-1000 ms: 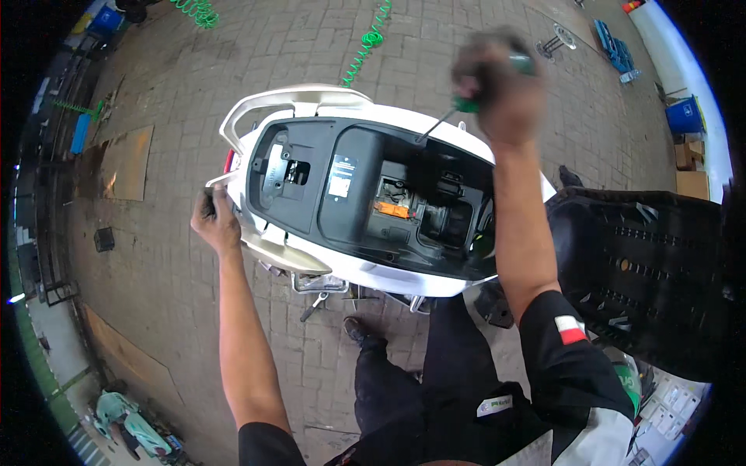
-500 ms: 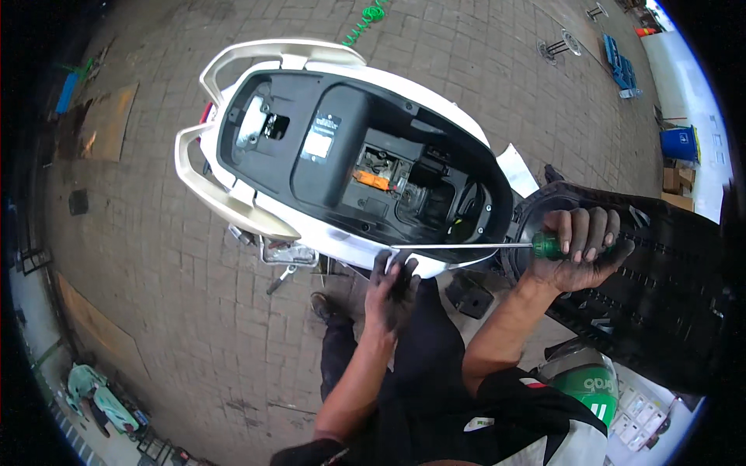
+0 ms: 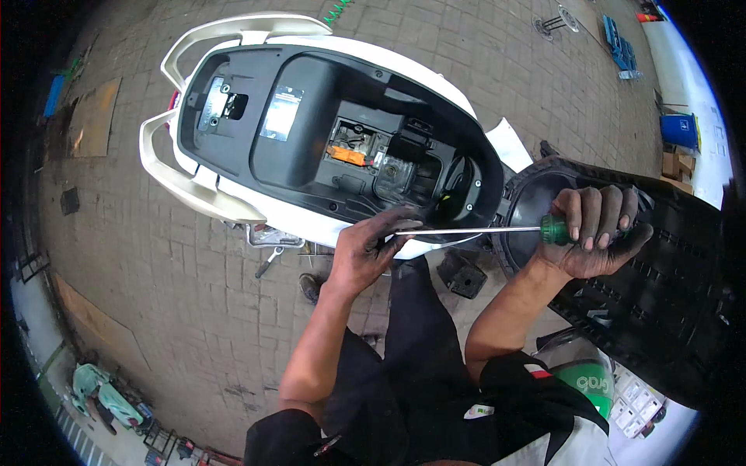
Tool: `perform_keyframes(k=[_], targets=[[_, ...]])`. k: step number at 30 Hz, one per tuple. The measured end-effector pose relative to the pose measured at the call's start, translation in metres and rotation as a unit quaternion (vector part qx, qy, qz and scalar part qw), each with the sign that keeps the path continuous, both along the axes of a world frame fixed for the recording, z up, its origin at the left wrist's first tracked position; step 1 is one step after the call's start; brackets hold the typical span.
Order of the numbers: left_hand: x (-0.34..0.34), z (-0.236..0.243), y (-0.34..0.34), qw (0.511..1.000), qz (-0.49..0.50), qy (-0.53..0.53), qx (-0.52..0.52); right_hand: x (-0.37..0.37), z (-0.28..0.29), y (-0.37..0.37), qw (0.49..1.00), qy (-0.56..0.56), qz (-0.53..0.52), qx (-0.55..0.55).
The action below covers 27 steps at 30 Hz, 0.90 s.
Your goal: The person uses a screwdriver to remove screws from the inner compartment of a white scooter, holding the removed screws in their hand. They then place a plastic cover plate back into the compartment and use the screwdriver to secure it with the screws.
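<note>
A long screwdriver (image 3: pixel 474 231) with a green handle lies level in front of me, its shaft pointing left. My right hand (image 3: pixel 594 233) is closed round its handle. At the shaft's far end, the thumb and fingers of my left hand (image 3: pixel 364 252) are pinched about the tip; whether something small is there too is hidden. Both hands are over the near side of a white scooter body (image 3: pixel 299 227). Its black under-seat compartment (image 3: pixel 307 85) lies exposed, with an orange part (image 3: pixel 348 156) inside an opening in its floor.
The black underside of the raised seat (image 3: pixel 660 287) extends to the right. Pale grab rails (image 3: pixel 183 190) stick out at the left. A tool tray (image 3: pixel 272 235), a ratchet wrench (image 3: pixel 269 262) and a black block (image 3: pixel 463 276) are low down near my legs. A green helmet (image 3: pixel 587 380) sits at lower right.
My left hand has come up and closed its fingers at the screwdriver's tip. The right hand keeps its grip on the handle. The view has shifted, moving the scooter up and left.
</note>
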<state>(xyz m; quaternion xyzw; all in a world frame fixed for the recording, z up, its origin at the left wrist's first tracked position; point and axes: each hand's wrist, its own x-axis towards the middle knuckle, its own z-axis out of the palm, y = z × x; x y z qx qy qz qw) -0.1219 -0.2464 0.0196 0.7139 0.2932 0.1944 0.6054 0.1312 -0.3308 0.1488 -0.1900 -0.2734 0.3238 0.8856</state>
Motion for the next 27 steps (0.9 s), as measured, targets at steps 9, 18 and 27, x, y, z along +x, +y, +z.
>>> perform_keyframes(k=[9, 18, 27], targets=[[0.003, 0.007, 0.005, 0.999, -0.029, 0.033, 0.023, 0.012, -0.002, -0.003, 0.999, -0.021, 0.034, -0.009], [0.006, 0.003, 0.004, 0.994, -0.089, 0.064, 0.029, 0.017, -0.01, 0.0, 0.997, -0.041, 0.042, -0.058], [0.011, -0.008, -0.002, 0.974, -0.199, 0.11, 0.003, 0.015, -0.023, 0.006, 0.988, -0.06, 0.135, -0.035]])
